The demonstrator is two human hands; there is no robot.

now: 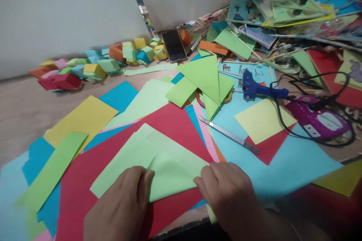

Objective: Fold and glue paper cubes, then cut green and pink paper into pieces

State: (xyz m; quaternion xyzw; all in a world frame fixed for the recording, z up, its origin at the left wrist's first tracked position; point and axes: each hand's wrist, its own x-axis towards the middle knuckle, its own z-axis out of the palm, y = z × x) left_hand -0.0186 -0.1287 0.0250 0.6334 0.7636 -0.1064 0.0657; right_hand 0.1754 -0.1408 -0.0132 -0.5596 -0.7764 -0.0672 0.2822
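Here, 2 hands [121, 203] pinching a folded, softly creased pale-green paper [175, 171] over smooth red sheets [82, 180].

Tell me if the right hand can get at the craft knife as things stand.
Likely yes: the craft knife lies close by, uncovered, though the right hand would probably have to release the pale green paper first.

The left hand [120, 199] is curling inward, thumb against bent fingers. The right hand [226, 186] is pinching, its knuckles raised.
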